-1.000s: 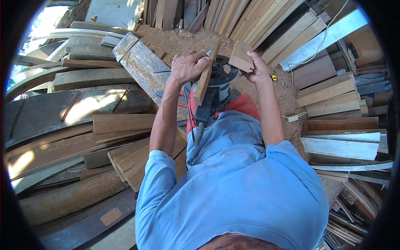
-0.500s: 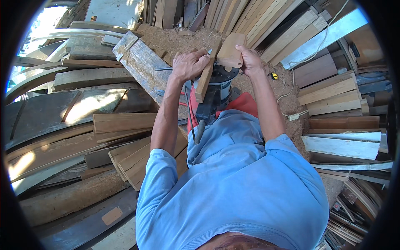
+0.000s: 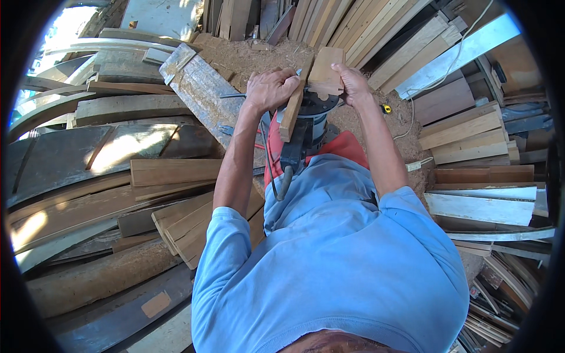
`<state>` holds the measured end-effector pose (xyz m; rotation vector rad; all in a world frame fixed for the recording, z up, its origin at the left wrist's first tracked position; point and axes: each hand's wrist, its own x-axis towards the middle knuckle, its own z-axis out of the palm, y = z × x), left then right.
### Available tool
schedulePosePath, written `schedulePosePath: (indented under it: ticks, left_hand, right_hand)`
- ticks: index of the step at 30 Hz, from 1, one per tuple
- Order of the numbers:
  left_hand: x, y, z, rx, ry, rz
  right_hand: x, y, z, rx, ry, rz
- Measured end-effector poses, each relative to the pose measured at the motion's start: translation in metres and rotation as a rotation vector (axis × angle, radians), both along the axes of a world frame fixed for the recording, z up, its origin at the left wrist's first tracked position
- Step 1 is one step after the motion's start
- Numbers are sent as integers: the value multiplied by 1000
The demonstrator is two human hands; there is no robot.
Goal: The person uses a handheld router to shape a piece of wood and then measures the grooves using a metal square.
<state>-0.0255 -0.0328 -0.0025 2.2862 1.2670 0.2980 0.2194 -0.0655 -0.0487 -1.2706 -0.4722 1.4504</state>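
Note:
A router (image 3: pixel 321 106) with a round black base faces up between my legs. Across its left side lies a straight wooden strip (image 3: pixel 289 115). My left hand (image 3: pixel 272 91) is closed at the strip's left side, thumb along the wood; its fingertips are partly hidden. In my right hand (image 3: pixel 354 87) is a small flat wooden board (image 3: pixel 326 66), gripped by its right edge with the thumb on top. The board lies over the far part of the base, close to the strip, and its near edge has a curved, notched outline. The router's cutter cannot be made out.
A weathered plank (image 3: pixel 203 88) slants beyond my left forearm, with pliers (image 3: pixel 225 129) on it. Stacked boards (image 3: pixel 170 173) crowd the left; more timber (image 3: pixel 471 132) lines the right. A yellow tape measure (image 3: pixel 386 109) and a pale cord (image 3: pixel 412 126) lie on the sawdust-covered ground.
The small board has turned slightly in my right hand and more of its notched near edge shows. My left hand stays at the strip, almost unmoved.

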Motion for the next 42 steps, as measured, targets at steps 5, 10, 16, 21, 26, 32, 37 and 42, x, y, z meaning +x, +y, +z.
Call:
schedulePosePath:
  ticks: [5,10,16,21,26,32,37,42]
  left_hand:
    - [-2,0,1,-22,28,10]
    - [2,4,-4,-28,-35,29]
    - [11,12,-10,-79,30,31]
    - [17,15,-9,-108,74,42]
    - [22,19,-9,-111,72,23]
    - [22,22,-10,-127,112,22]
    - [23,21,-9,-150,107,25]
    - [23,21,-8,-149,103,14]
  right_hand:
    - [1,4,-5,-6,20,-14]
    - [14,12,-25,-23,6,24]
    - [10,7,-12,-44,78,30]
    - [8,3,-5,-57,82,29]
    - [22,9,-21,-83,99,34]
    - [15,7,-13,-92,106,27]
    - [17,7,-14,-114,104,16]
    - [18,10,-18,-118,104,-3]
